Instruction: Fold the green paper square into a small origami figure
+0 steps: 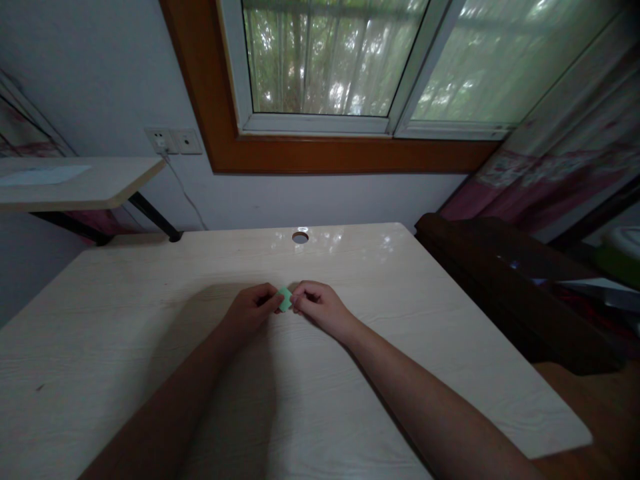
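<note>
A small piece of green paper (285, 299) is held between my two hands above the middle of the pale wooden desk (360, 267). It looks folded, though it is too small to make out any creases. My left hand (254, 303) pinches its left side between thumb and fingers. On the right edge, the thumb and index finger of my right hand (320, 303) are closed on the same paper. The fingertips cover parts of its edges.
A round cable hole (300, 237) sits near the desk's back edge. At the left, a raised shelf (115, 183) stands on black legs. Behind are a wall socket (161, 141) with a plugged-in cord and a window (325, 123). Dark wooden furniture (500, 287) adjoins the right side.
</note>
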`<action>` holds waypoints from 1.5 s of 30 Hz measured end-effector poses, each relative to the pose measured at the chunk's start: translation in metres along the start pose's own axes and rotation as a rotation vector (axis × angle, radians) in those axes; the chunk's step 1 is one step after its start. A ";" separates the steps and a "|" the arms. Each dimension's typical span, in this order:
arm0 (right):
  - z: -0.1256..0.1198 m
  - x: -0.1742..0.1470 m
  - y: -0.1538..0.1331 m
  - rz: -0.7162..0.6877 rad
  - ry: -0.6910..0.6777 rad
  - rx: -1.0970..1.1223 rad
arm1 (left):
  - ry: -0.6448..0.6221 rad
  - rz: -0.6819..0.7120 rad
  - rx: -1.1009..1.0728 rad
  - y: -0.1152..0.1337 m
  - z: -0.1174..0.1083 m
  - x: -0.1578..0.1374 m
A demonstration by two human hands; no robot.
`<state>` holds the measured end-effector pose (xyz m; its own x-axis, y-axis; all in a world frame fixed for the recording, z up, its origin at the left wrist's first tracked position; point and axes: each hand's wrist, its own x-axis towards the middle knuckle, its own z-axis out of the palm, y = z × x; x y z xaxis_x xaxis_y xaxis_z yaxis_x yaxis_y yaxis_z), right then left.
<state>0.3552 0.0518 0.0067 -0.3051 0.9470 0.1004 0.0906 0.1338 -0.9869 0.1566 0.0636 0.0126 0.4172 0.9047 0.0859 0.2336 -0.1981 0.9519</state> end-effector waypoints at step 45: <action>0.000 0.002 0.008 -0.035 0.101 0.107 | 0.175 -0.027 -0.089 -0.002 0.001 0.002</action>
<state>0.3557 0.0543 -0.0006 -0.2084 0.9677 0.1420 -0.0217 0.1406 -0.9898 0.1575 0.0656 0.0108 0.2511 0.9625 0.1024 0.1605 -0.1457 0.9762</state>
